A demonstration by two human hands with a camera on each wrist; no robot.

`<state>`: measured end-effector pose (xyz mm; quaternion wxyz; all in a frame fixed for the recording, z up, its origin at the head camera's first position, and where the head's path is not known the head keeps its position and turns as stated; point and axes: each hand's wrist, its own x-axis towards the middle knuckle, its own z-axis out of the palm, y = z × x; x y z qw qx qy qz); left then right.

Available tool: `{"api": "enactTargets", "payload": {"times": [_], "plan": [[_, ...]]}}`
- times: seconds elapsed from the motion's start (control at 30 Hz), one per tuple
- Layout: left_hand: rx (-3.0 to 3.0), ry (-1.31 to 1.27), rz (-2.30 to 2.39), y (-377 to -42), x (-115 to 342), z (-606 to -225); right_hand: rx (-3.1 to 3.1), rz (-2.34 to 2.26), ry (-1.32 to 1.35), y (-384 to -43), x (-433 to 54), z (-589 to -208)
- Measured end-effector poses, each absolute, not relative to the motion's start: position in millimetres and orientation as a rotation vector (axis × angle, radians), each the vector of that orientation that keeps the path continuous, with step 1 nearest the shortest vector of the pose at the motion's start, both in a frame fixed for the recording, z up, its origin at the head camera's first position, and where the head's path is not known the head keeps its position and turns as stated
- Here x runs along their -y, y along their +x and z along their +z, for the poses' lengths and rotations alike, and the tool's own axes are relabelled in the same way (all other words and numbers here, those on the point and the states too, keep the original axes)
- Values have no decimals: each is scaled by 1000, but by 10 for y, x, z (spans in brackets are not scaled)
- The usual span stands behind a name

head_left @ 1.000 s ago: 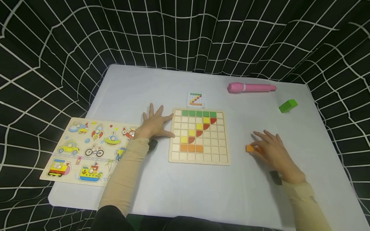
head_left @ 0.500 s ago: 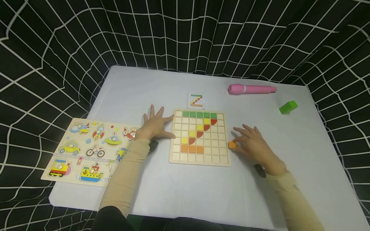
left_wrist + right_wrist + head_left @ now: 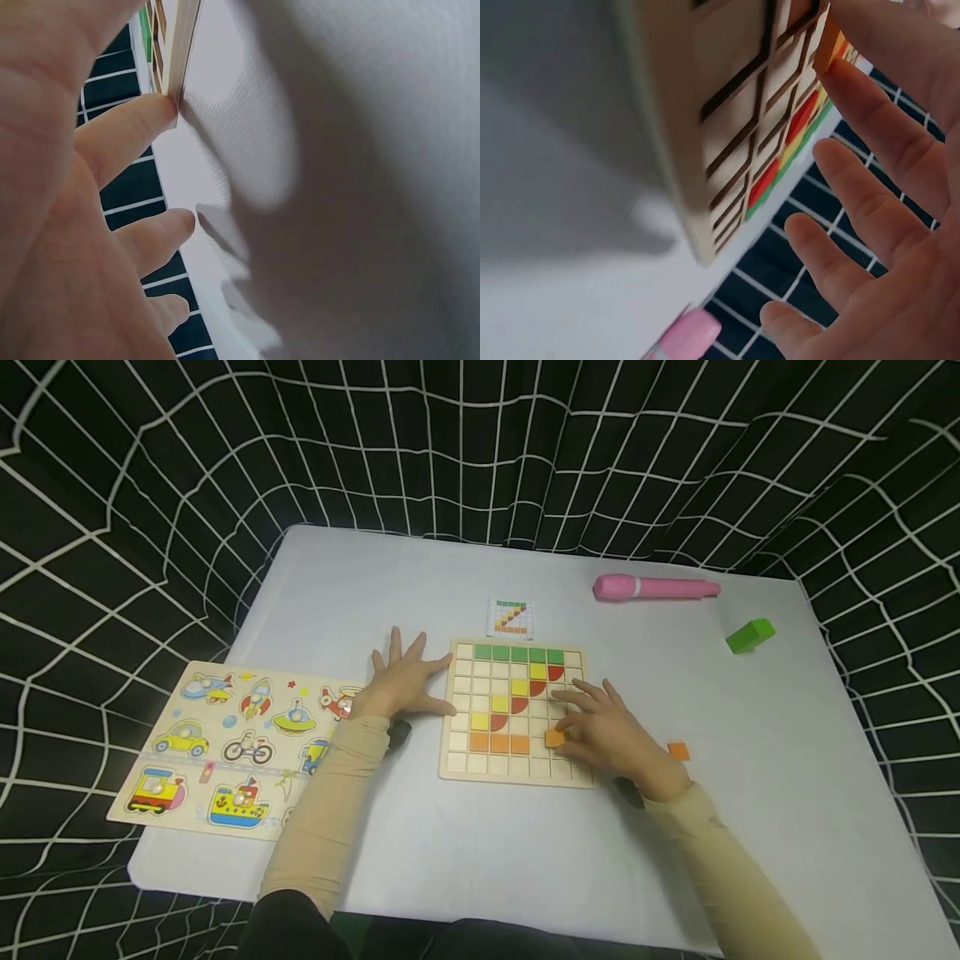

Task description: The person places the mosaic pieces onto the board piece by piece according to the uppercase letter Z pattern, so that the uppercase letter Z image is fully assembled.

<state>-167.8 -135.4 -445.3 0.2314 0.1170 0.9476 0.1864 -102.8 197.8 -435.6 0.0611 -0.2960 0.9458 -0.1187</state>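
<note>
A square wooden grid board (image 3: 517,765) lies mid-table, with a green row on top, a diagonal of yellow squares and red quarter-rounds, and several orange tiles low down. My left hand (image 3: 401,685) is spread at its left edge; in the left wrist view a fingertip (image 3: 163,109) touches the board's side. Over the right part of the grid, my right hand (image 3: 607,735) pinches an orange square tile (image 3: 554,738) between thumb and index finger, just right of the orange row. The right wrist view shows that tile (image 3: 827,45) close over the board, other fingers extended.
Another orange tile (image 3: 678,751) lies right of my right hand. A pattern card (image 3: 510,619) sits behind the board. Farther back are a pink microphone-shaped object (image 3: 656,587) and a green block (image 3: 750,635). A vehicle peg puzzle (image 3: 225,752) lies left, partly under my left forearm.
My right hand has carried the orange tile leftward from the table at right to over the board, uncovering another orange tile behind it. My left hand has stayed at the board's edge.
</note>
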Motion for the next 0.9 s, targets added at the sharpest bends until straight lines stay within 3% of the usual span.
{"api": "enactTargets", "payload": {"times": [0.67,0.9], "plan": [[-2604,312,526,-1667,1354,-4475,-2807,-349,-938,-1007,-1820,-4430],[-2619,324,510,-1675,1355,-4470,-2868,-370,-839,-1041,-1951,-4375]]}}
